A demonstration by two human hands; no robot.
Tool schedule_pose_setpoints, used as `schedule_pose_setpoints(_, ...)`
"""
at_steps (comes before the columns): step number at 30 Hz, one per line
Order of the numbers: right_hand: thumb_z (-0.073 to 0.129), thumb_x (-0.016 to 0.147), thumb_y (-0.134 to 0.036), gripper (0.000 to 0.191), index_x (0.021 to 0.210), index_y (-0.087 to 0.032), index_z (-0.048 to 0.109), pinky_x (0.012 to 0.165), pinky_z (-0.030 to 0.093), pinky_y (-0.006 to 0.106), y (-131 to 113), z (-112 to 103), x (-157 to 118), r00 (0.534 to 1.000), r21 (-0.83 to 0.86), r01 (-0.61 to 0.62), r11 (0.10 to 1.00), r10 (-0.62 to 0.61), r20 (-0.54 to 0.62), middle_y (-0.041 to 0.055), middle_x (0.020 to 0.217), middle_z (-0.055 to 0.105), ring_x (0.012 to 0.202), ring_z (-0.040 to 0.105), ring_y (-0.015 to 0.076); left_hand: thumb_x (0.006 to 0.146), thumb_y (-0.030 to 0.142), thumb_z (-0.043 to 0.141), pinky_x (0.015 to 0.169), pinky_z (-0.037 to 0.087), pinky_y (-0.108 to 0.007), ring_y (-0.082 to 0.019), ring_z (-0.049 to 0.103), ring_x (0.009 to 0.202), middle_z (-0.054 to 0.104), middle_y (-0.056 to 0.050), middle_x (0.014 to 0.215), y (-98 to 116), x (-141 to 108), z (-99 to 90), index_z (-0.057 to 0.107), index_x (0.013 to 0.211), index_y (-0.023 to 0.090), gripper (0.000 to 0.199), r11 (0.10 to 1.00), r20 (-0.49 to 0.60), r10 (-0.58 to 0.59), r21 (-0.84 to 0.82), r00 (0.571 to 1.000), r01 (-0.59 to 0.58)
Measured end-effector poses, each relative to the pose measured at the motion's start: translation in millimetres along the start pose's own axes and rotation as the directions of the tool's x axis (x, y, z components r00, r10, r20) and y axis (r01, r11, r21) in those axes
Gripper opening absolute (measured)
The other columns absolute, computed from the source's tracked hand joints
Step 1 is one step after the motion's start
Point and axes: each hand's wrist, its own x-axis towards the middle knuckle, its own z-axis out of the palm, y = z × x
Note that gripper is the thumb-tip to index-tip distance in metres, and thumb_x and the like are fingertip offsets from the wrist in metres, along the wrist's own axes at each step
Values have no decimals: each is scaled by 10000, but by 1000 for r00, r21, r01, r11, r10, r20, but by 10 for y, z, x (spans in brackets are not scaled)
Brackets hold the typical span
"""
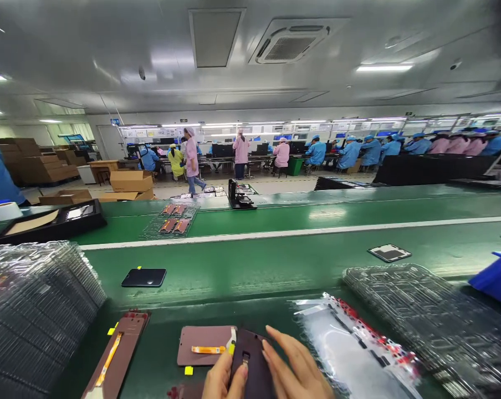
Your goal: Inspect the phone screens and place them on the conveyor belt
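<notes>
My left hand (pixel 225 378) pinches the left edge of a dark purple-brown phone panel (pixel 250 368), its thumb close to a small cutout with a metallic connector. Along the panel's right edge lie the fingers of my right hand (pixel 298 368); its thumb is hidden. The panel stands tilted between both hands. Just left of it lies a brown phone panel (pixel 184 346) with an orange flex cable (pixel 208 349) and a yellow tab (pixel 188 370). Another brown panel (pixel 123 346) with an orange cable rests farther left. Part of a further brown panel shows below my left hand.
A tall stack of clear plastic trays (pixel 38 316) stands left; more trays (pixel 425 316) lie right, beside clear film sheets (pixel 350 343) with red marks. On the green belt (pixel 250 266) are a black phone screen (pixel 144 277) and a flat panel (pixel 389 253). A blue bin (pixel 497 277) sits far right.
</notes>
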Motion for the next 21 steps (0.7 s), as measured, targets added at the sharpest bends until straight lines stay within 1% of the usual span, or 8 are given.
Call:
schedule_pose_setpoints(3,615,837,-72,262,1016,-226,726,749,636,331,-166,-3,25,989,69,133,989,-137,53,104,998,772,886,730,238,678,707,684,1101,401,-433,-356,552,1241,671,-167,1247,157,55,-1,696,1161,158,731,1000,-2,15,10,1000,-15)
schedule_pose_setpoints(6,586,897,-161,139,910,-233,704,800,613,357,-247,-45,130,983,191,-163,968,143,113,105,1027,745,942,704,237,682,660,719,1045,449,-416,-337,592,1180,699,-146,1185,339,32,21,715,1100,175,640,999,67,-43,18,997,42)
schedule_pose_setpoints(9,609,911,-331,174,809,-226,703,855,586,372,-170,-44,253,864,249,-500,830,455,215,118,1086,715,1016,683,257,728,613,713,937,507,-379,-297,653,1046,729,-119,1078,394,-47,82,716,1074,182,552,993,204,-101,-40,974,112)
schedule_pose_setpoints(13,616,902,-381,226,787,-202,692,865,557,343,3,32,314,780,303,-621,722,536,322,109,1073,705,993,673,237,776,597,680,867,514,-342,-262,668,960,736,-98,1027,370,-110,119,699,1126,185,541,988,313,-100,-79,944,131)
schedule_pose_setpoints(15,612,912,-330,152,893,-206,697,750,563,285,45,53,315,784,307,-611,730,504,362,64,949,709,860,676,193,805,596,648,879,504,-335,-265,658,979,729,-104,1053,383,-109,93,691,1157,181,545,996,362,-74,-26,929,89)
schedule_pose_setpoints(17,582,935,-265,125,938,-209,694,627,541,237,46,52,313,841,274,-510,815,407,357,19,809,673,725,649,155,836,579,618,891,499,-332,-265,651,989,721,-112,1085,403,-103,60,679,1186,178,536,998,396,-66,36,916,57)
schedule_pose_setpoints(19,516,962,-186,179,911,-188,688,568,512,239,11,44,306,942,151,-265,952,223,249,17,730,624,663,609,150,845,569,609,890,502,-327,-266,647,995,715,-116,1107,407,-98,45,682,1179,174,522,997,380,-63,57,923,44)
schedule_pose_setpoints(21,461,967,-131,221,935,-157,679,540,484,275,-51,43,285,991,-4,-9,1000,9,131,36,691,604,633,567,170,832,564,627,929,491,-329,-271,634,1038,706,-116,1137,390,-87,58,691,1153,175,508,998,333,-53,41,941,42)
